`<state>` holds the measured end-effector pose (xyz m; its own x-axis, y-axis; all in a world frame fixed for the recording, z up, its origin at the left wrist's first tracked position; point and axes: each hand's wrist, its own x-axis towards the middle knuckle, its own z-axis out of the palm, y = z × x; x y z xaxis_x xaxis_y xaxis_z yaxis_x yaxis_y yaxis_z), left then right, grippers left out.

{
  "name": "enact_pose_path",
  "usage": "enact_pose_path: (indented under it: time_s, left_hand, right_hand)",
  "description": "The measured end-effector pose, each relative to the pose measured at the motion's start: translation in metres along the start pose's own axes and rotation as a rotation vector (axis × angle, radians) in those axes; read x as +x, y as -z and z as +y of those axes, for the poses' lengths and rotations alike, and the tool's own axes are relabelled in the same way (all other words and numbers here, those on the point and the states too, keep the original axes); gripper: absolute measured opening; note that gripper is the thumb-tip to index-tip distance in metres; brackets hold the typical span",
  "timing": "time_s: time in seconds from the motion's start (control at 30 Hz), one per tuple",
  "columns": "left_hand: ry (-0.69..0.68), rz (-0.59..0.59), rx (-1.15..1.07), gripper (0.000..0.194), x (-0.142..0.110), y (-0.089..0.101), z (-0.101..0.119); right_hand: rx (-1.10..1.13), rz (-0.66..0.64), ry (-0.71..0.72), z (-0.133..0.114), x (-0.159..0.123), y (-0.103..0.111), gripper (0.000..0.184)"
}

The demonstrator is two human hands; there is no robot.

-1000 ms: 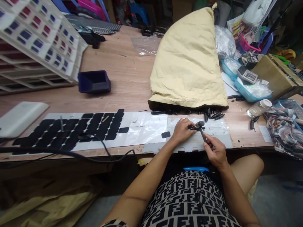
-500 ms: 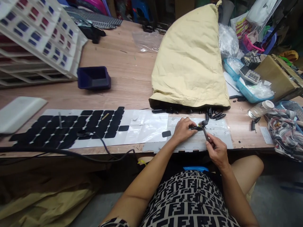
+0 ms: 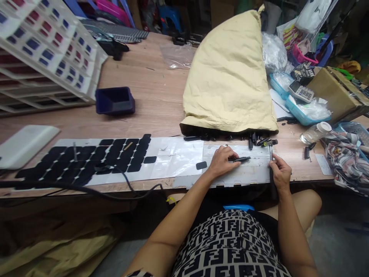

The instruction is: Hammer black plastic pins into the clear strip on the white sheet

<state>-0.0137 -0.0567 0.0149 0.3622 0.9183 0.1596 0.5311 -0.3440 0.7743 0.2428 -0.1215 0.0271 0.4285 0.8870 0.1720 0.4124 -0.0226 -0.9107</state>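
My left hand (image 3: 222, 161) rests on the grey board (image 3: 259, 175) at the table's front edge. Its fingers press on a slim black pen-like piece (image 3: 244, 159) that points to the right. In my right hand (image 3: 281, 172) is a small hammer (image 3: 271, 151), gripped by its shaft, with the head upward and a yellow-green end showing. The hammer is well to the right of the black piece and apart from it. Several loose black parts (image 3: 250, 142) lie beyond the board, along the bottom of a large yellow-beige sack (image 3: 227, 77).
Black rounded pads (image 3: 115, 154) cover a white sheet (image 3: 175, 154) on the left, with a dark cable (image 3: 86, 188) across the front. A purple bin (image 3: 115, 100) and white crate (image 3: 57, 57) stand behind. On the right are a bottle (image 3: 314, 132), blue baskets (image 3: 308, 113) and patterned cloth (image 3: 343, 161).
My right hand has moved the hammer to the right, away from the black piece. My left hand stays at about the same spot, and more of the piece now shows.
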Motion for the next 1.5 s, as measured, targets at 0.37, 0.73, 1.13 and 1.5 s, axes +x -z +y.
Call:
enact_pose_path:
  time_s: [0.37, 0.73, 1.13, 1.5]
  left_hand:
    - [-0.416, -0.455, 0.061, 0.015, -0.053, -0.005, 0.038]
    - [-0.334, -0.412, -0.014, 0.038, -0.041, -0.007, 0.038]
    - [0.384, 0.086, 0.187, 0.03, 0.079, -0.042, 0.047]
    - [0.093, -0.116, 0.108, 0.008, 0.019, -0.005, 0.018]
  right_hand:
    - [0.004, -0.066, -0.034, -0.003, -0.005, -0.002, 0.044]
    - [-0.055, -0.09, 0.025, -0.003, -0.008, -0.002, 0.042]
    - [-0.062, -0.089, 0.054, 0.004, -0.008, -0.002, 0.043]
    - [-0.071, -0.089, 0.07, 0.0, -0.009, -0.002, 0.04]
